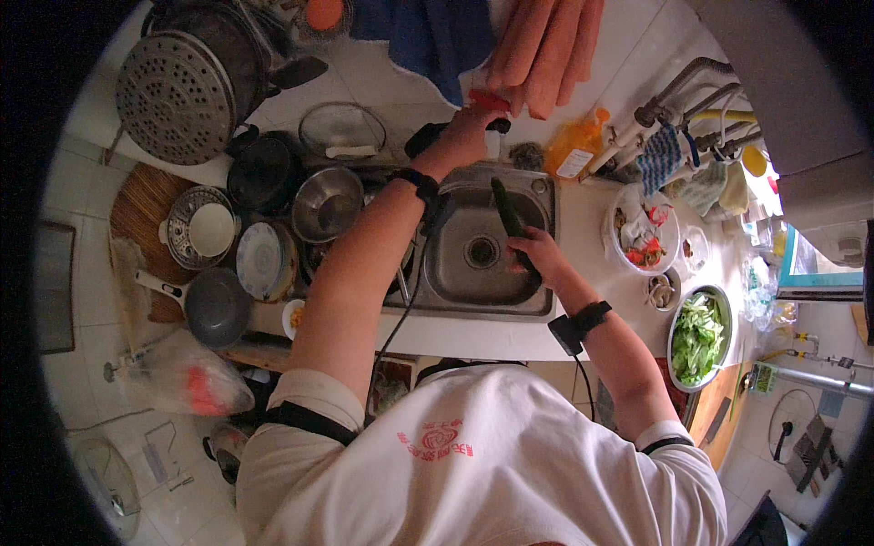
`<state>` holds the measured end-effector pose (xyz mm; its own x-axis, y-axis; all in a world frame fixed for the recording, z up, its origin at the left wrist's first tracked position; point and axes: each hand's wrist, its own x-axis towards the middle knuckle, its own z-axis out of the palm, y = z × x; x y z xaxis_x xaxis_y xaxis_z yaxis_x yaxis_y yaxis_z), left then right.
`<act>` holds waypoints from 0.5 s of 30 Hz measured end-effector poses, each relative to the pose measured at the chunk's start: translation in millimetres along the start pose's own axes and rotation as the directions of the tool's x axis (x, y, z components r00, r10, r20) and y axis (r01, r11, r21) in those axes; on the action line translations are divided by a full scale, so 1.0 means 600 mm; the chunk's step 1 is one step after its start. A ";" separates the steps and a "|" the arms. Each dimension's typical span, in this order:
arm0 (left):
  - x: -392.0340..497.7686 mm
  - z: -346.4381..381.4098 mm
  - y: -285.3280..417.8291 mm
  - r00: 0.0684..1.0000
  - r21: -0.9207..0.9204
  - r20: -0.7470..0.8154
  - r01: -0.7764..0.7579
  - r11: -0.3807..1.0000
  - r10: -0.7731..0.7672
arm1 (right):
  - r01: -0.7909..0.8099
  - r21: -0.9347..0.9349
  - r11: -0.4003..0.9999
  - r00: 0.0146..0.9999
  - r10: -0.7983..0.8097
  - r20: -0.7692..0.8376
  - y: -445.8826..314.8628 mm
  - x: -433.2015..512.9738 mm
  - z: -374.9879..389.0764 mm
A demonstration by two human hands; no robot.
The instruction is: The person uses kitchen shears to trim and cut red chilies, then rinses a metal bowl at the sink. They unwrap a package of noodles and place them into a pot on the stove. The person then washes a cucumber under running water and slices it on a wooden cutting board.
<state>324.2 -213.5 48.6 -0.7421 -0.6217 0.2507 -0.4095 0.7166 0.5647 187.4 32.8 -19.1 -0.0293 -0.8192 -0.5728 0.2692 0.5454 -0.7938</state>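
My right hand grips the lower end of a long dark green cucumber, which slants over the steel sink basin above and beside the drain. My left arm reaches across to the back of the sink. There my left hand is at the black-tipped tap, just below a red object; its fingers are partly hidden, so its grip is unclear. Both wrists wear black bands with devices, and cables hang from them.
Left of the sink are a steel bowl, stacked plates and a frying pan. An orange bottle stands behind right. On the right are a tub of scraps and a bowl of cut greens. Pink rubber gloves hang behind.
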 end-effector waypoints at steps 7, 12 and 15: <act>-0.020 0.001 0.004 0.995 0.035 -0.003 -0.095 0.995 0.095 | -0.016 0.046 0.999 0.999 0.014 0.048 0.010 -0.001 -0.004; -0.037 -0.007 0.013 0.991 0.011 0.045 -0.124 0.992 0.124 | -0.060 0.050 0.997 0.998 0.061 -0.001 0.016 -0.001 0.001; -0.044 -0.018 0.024 0.987 0.020 0.089 -0.140 0.990 0.137 | -0.057 0.074 0.996 0.998 0.055 0.023 0.018 -0.002 0.002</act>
<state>343.7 -190.1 58.9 -0.8353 -0.4870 0.2551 -0.3127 0.8026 0.5080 191.6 39.7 -26.7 0.0073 -0.7916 -0.6110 0.3411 0.5763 -0.7426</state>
